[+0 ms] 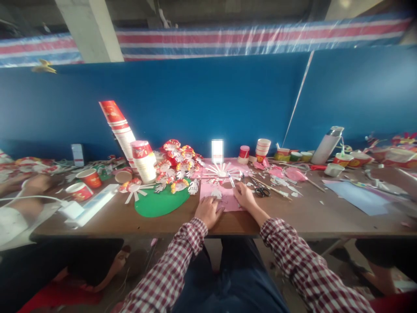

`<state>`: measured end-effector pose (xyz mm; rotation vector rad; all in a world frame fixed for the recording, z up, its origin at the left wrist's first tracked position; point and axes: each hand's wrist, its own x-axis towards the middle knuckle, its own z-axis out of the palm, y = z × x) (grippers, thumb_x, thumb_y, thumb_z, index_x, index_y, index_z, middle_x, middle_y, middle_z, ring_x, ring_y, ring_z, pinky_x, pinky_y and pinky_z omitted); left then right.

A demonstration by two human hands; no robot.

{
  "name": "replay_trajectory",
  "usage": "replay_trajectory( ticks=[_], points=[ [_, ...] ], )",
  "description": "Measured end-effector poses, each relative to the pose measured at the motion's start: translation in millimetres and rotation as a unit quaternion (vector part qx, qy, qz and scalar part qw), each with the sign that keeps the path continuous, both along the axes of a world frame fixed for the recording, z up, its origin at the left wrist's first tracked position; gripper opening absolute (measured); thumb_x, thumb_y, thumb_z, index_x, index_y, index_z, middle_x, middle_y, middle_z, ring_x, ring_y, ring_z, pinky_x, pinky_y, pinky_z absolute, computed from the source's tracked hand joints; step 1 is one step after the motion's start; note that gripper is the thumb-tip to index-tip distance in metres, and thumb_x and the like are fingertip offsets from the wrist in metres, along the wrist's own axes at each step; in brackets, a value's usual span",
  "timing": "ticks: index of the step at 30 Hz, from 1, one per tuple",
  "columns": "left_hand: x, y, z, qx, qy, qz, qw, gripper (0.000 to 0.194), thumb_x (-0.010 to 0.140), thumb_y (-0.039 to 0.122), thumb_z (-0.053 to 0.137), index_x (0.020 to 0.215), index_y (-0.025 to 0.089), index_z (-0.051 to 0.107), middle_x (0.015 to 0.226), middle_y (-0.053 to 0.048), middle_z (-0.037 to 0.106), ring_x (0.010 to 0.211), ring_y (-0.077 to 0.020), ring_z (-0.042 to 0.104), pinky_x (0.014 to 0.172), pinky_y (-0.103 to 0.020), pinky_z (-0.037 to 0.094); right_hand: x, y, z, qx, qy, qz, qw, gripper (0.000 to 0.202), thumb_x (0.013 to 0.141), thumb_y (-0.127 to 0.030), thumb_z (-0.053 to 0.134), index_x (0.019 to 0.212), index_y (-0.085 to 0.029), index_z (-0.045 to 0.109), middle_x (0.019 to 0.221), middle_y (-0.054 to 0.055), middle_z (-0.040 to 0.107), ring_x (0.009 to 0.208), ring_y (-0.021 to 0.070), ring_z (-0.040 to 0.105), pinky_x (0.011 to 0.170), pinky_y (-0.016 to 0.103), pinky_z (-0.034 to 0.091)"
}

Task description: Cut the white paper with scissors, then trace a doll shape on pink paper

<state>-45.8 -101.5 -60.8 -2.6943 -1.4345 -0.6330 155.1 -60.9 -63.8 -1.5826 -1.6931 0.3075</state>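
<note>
A pink sheet of paper point(234, 204) lies on the table in front of me. My left hand point(209, 211) rests on its lower left part, fingers spread and pressing it flat, with nothing held. In my right hand point(244, 195) is a white-and-blue pen point(231, 179), gripped near the sheet's right side and tilted up to the left. A small white paper cutout point(216, 191) lies on the sheet above my left hand. Just beyond the sheet is a white paper piece with fanned strips point(220, 170). Black scissors point(262, 191) lie right of my right hand.
Green paper point(161, 202) and decorated cutouts point(184, 167) lie left, beside stacked paper cups point(143, 161) and a power strip point(94, 204). Pink scraps point(295, 174), a bottle point(327, 145) and a pale blue sheet point(356, 195) are right. Other people's arms reach in at both sides.
</note>
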Motion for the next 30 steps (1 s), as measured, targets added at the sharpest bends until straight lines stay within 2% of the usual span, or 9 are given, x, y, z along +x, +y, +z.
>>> replay_trajectory(
  ticks=[30],
  points=[
    [-0.5, 1.2, -2.5, 0.006, -0.007, 0.001, 1.000, 0.045, 0.089, 0.047, 0.035, 0.115, 0.017, 0.058, 0.117, -0.012, 0.058, 0.112, -0.0246, 0.048, 0.101, -0.041, 0.032, -0.6, -0.9, 2.4, -0.007, -0.008, -0.008, 1.000, 0.022, 0.082, -0.029, 0.048, 0.095, -0.017, 0.060, 0.075, 0.005, 0.067, 0.068, 0.0181, 0.061, 0.063, 0.025, 0.042]
  ],
)
